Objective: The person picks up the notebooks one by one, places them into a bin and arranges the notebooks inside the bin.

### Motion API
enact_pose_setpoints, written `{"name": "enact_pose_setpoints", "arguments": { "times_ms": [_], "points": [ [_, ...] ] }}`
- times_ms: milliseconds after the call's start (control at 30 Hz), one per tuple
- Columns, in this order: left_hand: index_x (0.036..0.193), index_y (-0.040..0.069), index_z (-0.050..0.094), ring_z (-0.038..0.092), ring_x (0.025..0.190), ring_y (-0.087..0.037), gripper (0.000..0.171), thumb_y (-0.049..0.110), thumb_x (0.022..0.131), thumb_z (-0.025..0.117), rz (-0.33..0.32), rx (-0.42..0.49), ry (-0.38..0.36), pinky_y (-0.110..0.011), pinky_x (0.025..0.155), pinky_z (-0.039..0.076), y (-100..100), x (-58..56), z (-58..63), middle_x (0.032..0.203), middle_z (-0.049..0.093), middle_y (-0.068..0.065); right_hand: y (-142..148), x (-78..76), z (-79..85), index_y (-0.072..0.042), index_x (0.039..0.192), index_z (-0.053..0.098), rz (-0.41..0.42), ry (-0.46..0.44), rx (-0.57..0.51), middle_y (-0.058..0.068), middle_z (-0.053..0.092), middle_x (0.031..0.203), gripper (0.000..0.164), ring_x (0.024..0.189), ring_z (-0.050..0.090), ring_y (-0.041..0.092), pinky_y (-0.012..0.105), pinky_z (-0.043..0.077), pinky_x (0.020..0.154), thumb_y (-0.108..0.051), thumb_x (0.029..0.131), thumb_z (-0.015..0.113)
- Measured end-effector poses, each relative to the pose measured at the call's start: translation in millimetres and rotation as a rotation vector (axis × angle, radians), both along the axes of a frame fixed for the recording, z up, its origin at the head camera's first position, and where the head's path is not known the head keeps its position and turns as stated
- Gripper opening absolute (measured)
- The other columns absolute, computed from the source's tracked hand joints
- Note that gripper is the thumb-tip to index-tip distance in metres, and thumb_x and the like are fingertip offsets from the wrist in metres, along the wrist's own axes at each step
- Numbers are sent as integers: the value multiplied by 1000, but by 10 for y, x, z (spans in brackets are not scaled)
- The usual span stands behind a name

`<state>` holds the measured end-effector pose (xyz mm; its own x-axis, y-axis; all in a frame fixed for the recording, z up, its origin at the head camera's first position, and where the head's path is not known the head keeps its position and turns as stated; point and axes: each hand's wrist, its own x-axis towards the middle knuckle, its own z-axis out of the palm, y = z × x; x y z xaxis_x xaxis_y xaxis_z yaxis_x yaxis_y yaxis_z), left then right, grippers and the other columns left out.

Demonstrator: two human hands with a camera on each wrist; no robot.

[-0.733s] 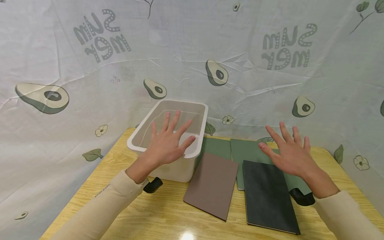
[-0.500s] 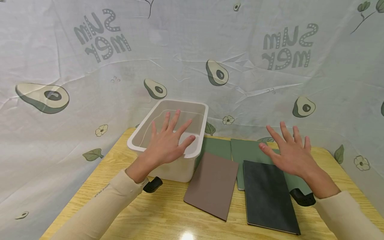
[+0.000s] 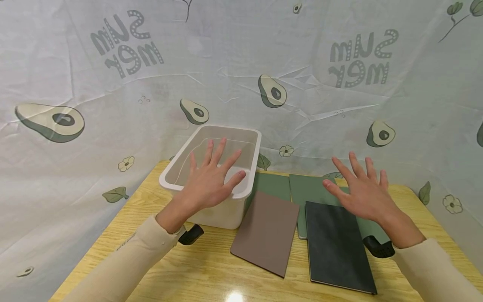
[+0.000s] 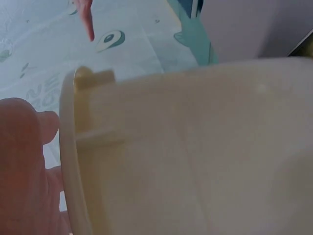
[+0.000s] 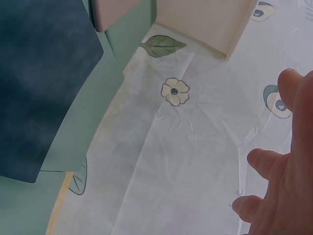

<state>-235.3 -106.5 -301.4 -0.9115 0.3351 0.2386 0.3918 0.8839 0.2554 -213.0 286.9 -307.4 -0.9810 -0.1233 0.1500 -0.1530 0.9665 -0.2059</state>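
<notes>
Hovering over the pale bin (image 3: 226, 214), the left hand (image 3: 207, 184) is holding nothing, its fingers straight and spread; the right hand (image 3: 364, 197), likewise spread and unladen, is hanging well to the bin's right. Right of the bin, the brown panel (image 3: 266, 235) and dark panel (image 3: 339, 247) are lying flat on the surface (image 3: 181, 277), partly covering green pieces (image 3: 311, 188). The panels are looking light, stiff and perhaps slippery — their near edges are probably offering the best hold.

Off-wht bin (image 3: 223, 214), blk bk (image 3: 338, 248)
</notes>
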Motion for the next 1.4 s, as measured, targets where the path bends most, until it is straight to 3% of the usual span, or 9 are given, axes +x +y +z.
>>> {"name": "enact_pose_setpoints", "arguments": {
  "times_ms": [167, 400, 733, 867, 1033, 1200, 1400],
  "points": [
    [169, 37, 27, -6, 168, -38, 67, 65, 109, 36, -27, -5, 31, -78, 124, -1, -12, 122, -92, 181, -3, -7, 9, 10, 12, -25, 172, 13, -2, -3, -2, 26, -7, 177, 88, 158, -11, 64, 88, -6, 113, -72, 104, 42],
    [164, 36, 40, 15, 166, -44, 61, 62, 109, 41, -21, -45, 122, -77, 123, 19, -145, 365, -332, 180, 13, -11, 22, 15, 15, -26, 172, 12, -1, -9, -4, 26, -8, 177, 88, 158, -12, 64, 88, -7, 113, -73, 104, 41],
    [162, 34, 45, 31, 160, -45, 60, 55, 107, 51, 18, -96, 243, -68, 126, 21, -392, 655, -476, 174, 31, -16, 45, 23, 10, -25, 172, 13, -5, -3, 7, 27, -7, 177, 88, 158, -10, 64, 88, -6, 113, -72, 104, 42],
    [156, 35, 53, 39, 156, -43, 52, 49, 106, 57, 2, -46, 334, -69, 124, 25, -443, 654, -543, 168, 42, -16, 50, 35, 10, -25, 172, 13, -9, -5, 7, 27, -7, 177, 89, 158, -9, 64, 88, -6, 113, -71, 104, 43],
    [141, 32, 68, 57, 138, -44, 40, 48, 111, 48, -48, 61, 612, -71, 114, 37, -459, 545, -716, 145, 64, -19, 59, 41, 4, -25, 172, 12, -9, -2, 9, 27, -6, 177, 88, 158, -8, 65, 88, -6, 113, -71, 104, 43],
    [129, 31, 76, 65, 120, -40, 37, 42, 114, 44, -66, 165, 848, -68, 105, 43, -425, 402, -867, 124, 73, -17, 76, 47, -9, -23, 172, 13, -12, 4, 8, 28, -5, 176, 88, 157, -8, 65, 88, -5, 113, -71, 104, 43],
    [123, 30, 79, 68, 110, -38, 28, 31, 111, 54, -76, 244, 979, -68, 102, 41, -389, 304, -955, 113, 74, -15, 111, 65, -20, -23, 172, 14, -19, 7, 5, 28, -5, 176, 88, 157, -7, 65, 88, -3, 113, -70, 105, 43]
  ]
}}
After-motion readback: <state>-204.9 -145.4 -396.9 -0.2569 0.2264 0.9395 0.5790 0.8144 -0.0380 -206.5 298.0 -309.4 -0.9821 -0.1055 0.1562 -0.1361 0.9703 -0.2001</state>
